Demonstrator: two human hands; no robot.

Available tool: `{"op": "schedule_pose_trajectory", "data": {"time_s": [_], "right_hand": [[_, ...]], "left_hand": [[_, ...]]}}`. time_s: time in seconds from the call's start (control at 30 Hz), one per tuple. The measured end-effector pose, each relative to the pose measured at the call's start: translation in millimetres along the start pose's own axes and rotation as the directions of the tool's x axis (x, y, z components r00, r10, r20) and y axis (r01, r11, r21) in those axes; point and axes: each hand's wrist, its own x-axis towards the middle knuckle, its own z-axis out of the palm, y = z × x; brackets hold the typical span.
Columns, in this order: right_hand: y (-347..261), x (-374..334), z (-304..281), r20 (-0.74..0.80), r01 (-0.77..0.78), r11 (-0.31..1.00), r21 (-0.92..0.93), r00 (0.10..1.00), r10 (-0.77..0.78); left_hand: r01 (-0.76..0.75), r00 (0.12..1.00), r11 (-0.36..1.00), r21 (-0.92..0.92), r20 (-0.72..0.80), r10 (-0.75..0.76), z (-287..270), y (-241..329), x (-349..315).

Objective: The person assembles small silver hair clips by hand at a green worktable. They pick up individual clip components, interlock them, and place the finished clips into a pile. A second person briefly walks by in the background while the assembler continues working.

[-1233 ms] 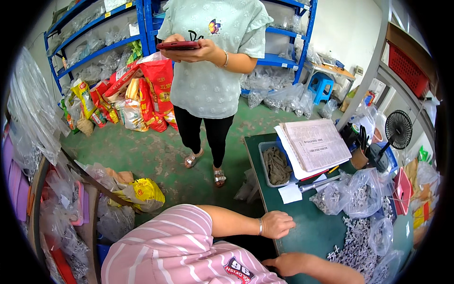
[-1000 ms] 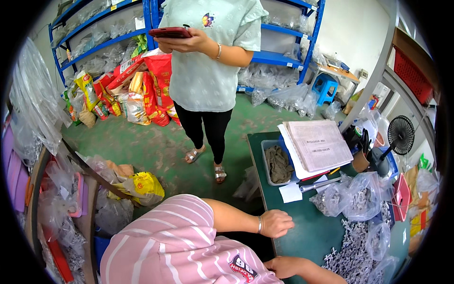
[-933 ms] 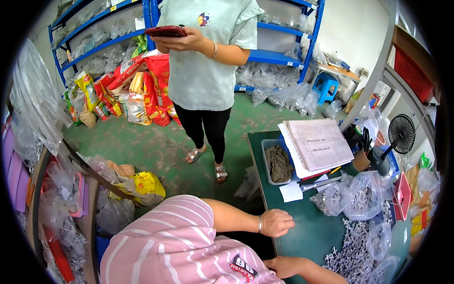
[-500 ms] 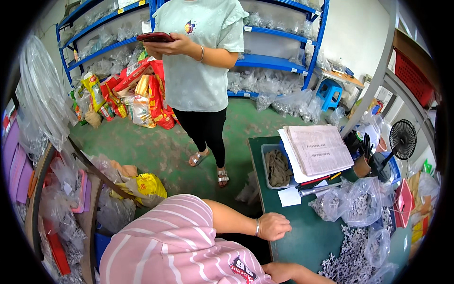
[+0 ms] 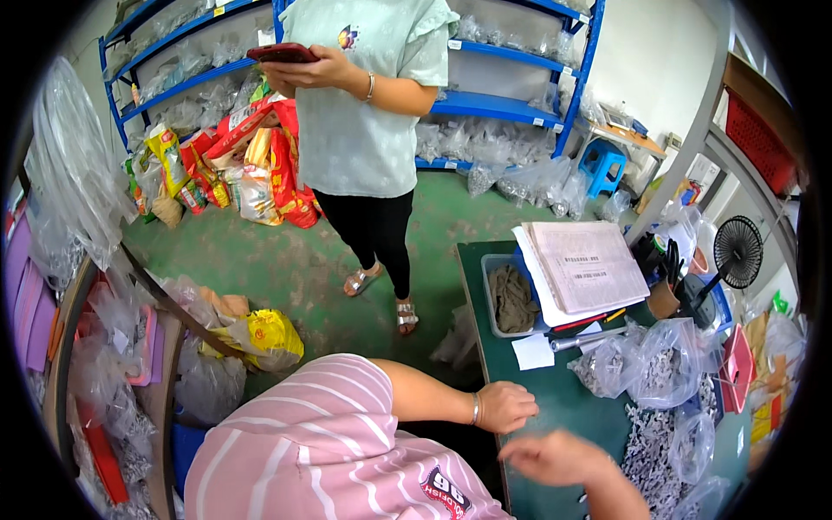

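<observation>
My left hand (image 5: 507, 407) rests at the near left edge of the green table (image 5: 555, 394), its fingers curled in a loose fist; nothing shows in it. Just nearer, my right hand (image 5: 555, 457) hangs over the table edge, somewhat blurred, with its index finger reaching toward the left and nothing visible in its grasp. To the right of both hands lies a heap of small grey-and-white parts (image 5: 650, 451). Clear plastic bags (image 5: 663, 364) filled with similar parts stand behind the heap. A white slip of paper (image 5: 533, 352) lies beyond my left hand.
A stack of papers (image 5: 589, 264), a bin with a brown cloth (image 5: 511, 299) and a black fan (image 5: 738, 251) occupy the table's far side. Across the green floor stands a person (image 5: 364, 130) holding a red phone (image 5: 283, 54). Blue shelves (image 5: 503, 108) line the back wall.
My right hand has risen from beside my shirt and moved right and up over the table edge, its finger now extended. My left hand has barely shifted.
</observation>
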Motion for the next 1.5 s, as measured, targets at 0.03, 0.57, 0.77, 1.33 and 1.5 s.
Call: {"op": "schedule_pose_trajectory", "data": {"time_s": [0.03, 0.57, 0.77, 1.33, 1.5], "right_hand": [[1, 8, -12, -0.185, 0.035, 0.988, -0.152, 0.981, -0.063], [21, 25, -40, -0.680, -0.038, 0.990, 0.135, 0.723, 0.121], [32, -20, -25, -0.655, -0.214, 0.976, -0.025, 0.741, 0.146], [64, -163, 40, -0.566, -0.656, 0.723, -0.219, 0.689, 0.454], [79, -159, 61, -0.667, -0.650, 0.726, -0.226, 0.646, 0.371]], "left_hand": [[0.008, 1.000, 1.000, 0.005, 0.012, -0.008, -1, 1, -1], [0.358, 0.593, 0.932, 0.054, -0.785, -0.182, -339, -31, 115], [0.660, 0.693, 0.749, -0.060, -0.336, -0.638, -345, -29, 129], [-0.101, 0.995, 0.094, -0.990, -0.099, 0.025, -300, -28, 136], [-0.229, 0.963, 0.064, -0.971, -0.236, -0.132, -326, -17, 99]]}}
